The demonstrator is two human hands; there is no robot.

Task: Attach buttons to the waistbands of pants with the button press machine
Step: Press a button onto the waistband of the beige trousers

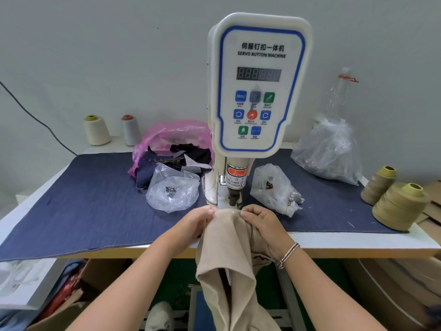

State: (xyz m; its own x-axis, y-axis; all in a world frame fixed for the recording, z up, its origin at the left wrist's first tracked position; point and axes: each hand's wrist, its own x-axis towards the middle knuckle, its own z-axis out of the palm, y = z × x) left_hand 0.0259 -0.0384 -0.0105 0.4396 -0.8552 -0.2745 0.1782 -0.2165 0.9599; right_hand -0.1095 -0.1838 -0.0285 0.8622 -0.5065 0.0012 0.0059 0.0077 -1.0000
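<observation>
Beige pants (226, 259) hang over the bench's front edge, their waistband stretched under the button press machine (257, 91), a red laser dot on the cloth. At the waistband's left side the left hand (198, 220) pinches the fabric; at its right the right hand (262, 225) grips it too. Clear bags (173, 189) flank the machine on the blue cloth (95, 206) covering the bench (358, 242).

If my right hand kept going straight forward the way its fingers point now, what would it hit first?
Probably the button machine's brown metal press head, just beyond the right hand, which pinches the beige fabric waistband below it. Depth is unclear.
</observation>
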